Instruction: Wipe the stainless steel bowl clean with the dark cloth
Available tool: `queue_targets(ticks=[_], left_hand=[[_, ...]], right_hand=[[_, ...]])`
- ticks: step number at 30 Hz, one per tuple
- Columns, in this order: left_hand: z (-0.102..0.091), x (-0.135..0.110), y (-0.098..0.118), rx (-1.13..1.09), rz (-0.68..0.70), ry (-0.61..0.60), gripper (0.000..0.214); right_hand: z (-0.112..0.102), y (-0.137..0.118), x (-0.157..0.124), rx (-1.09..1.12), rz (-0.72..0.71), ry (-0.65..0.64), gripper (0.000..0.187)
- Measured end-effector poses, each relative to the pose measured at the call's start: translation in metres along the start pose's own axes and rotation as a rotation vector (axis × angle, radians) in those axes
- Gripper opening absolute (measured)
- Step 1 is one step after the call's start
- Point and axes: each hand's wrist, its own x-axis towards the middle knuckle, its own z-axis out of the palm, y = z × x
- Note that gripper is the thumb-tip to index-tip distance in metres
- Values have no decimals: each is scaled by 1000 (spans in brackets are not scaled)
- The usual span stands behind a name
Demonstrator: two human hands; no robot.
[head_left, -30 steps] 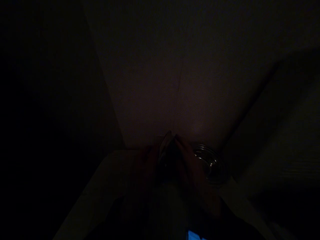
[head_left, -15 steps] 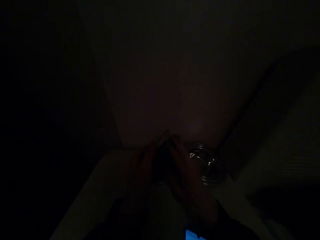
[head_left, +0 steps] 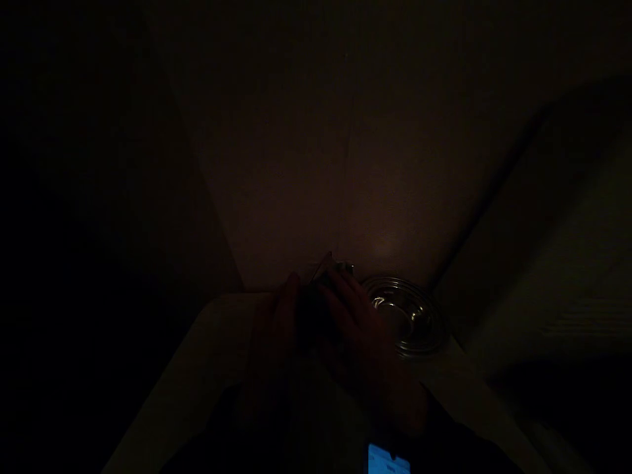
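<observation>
The scene is very dark. My left hand [head_left: 275, 322] and my right hand [head_left: 359, 326] are close together at the middle of the table, closed on either side of a dark object [head_left: 312, 317] whose kind I cannot make out. The fingers of my right hand lie over its upper right side, while my left hand presses its left side. A thin, pointed edge and a small shiny bit show just beyond the fingertips. Right beside my right hand stands a round, shiny metal dish [head_left: 419, 322] with a ridged rim, partly hidden by that hand.
A pale table [head_left: 197, 368] lies under my hands, with a wall [head_left: 296, 197] rising behind it. At the bottom edge a phone [head_left: 388, 459] glows with a blue screen. A dark slanted edge runs along the right; the far left is black.
My right hand's fingers have shifted slightly on the dark object, and a small shiny part now shows past them. The view has moved a little, and more of the phone screen is visible.
</observation>
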Motion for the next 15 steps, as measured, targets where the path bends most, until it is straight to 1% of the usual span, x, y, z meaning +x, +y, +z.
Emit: queue_targets(ticks=[2,3,4,5,7,9,10,11,14,15], left_hand=[[1,-4,2,-4,8,-95,45],[2,-5,3,-16,16,-128,45],[3,-6,3,-27,25,-141,45],[4,-6,2,-30,26,-137,45],[3,-5,1,-15,26,-108,44],[2,-4,0,6,55,-80,41],[2,-4,-1,2,81,-78,41],[2,-5,-1,-11,103,-94,41],[3,-10,-2,-47,139,-162,39],[4,-12,-1,-49,145,-178,38]], right_hand=[[-3,5,2,67,130,38,48],[-4,6,1,95,194,50,47],[-5,7,0,106,227,47,47],[-7,6,-3,99,221,28,48],[-7,1,-8,57,109,-24,55],[-8,-3,-9,36,-8,-61,58],[-8,-3,-7,47,-23,-56,57],[-8,-1,-5,72,-3,-34,54],[-10,5,-1,153,176,53,44],[-10,5,-2,159,209,60,44]])
